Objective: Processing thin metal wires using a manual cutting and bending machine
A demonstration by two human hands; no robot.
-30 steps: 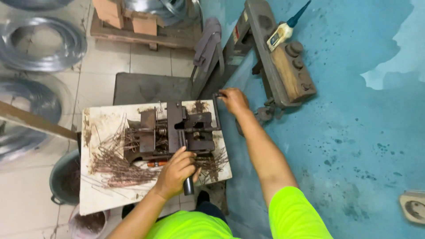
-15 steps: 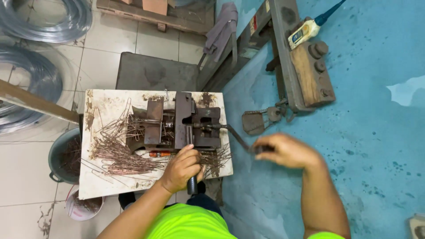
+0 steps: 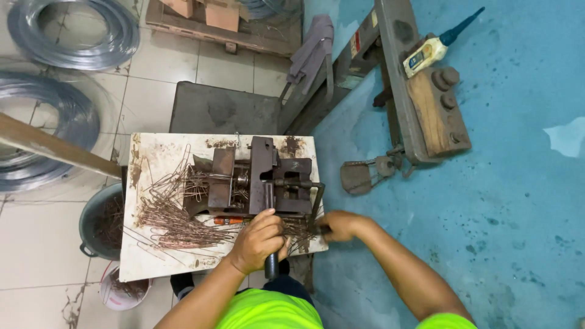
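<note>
Down at eight o'clock, a dark bucket point(image 3: 97, 220) holds rusty wire scraps, and below it a pale tub point(image 3: 119, 291) holds more. On the white board point(image 3: 152, 256) above them, bent rusty wires point(image 3: 177, 213) lie heaped beside the iron bending jig point(image 3: 256, 183) at centre. At six o'clock, the left hand point(image 3: 259, 240) wraps its fingers tight around the jig's dark lever point(image 3: 270, 265). At four o'clock, the right hand point(image 3: 339, 225) closes on the crank handle point(image 3: 317, 201).

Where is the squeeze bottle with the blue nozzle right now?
In the head view, the squeeze bottle lies at upper right on the wooden block of the metal frame, above three round knobs.
</note>
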